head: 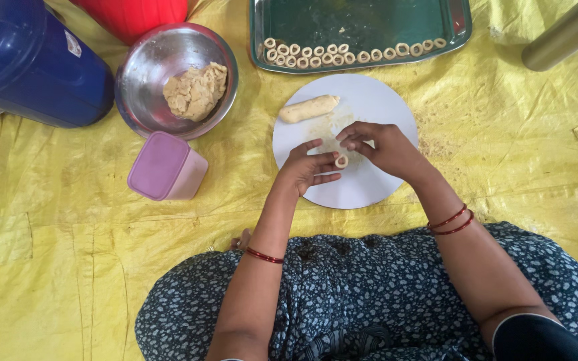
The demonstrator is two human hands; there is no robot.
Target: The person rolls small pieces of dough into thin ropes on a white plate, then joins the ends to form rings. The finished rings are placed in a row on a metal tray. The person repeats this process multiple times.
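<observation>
2 hands meet over a round white board [362, 190] on a yellow sheet [68, 254] spread on the floor. Between them is a small dough ring [341, 161]: the left hand [306, 167] holds it at thumb and forefinger, its other fingers loosely spread, and the right hand [382, 144] pinches it from above with curled fingertips. The ring sits just above the middle of the board.

At the board's far edge lies a short dough roll [308, 108], well apart from the hands. Beyond it stands a steel tray [362, 20] with finished rings [342, 53] lined along its near rim in 2 rows at the left, thinning to 1 at the right.

Left of the board is a steel bowl [145, 67] holding a dough lump [195, 90]. Just in front of the bowl lies a squarish pink box [165, 167] with a purple lid. Farther left is a big blue container [31, 60] with a small white label on its side; the print is too small to tell. A red container [135, 15] shows at the top edge behind the bowl. A metal cylinder [566, 33] lies at the upper right corner.
</observation>
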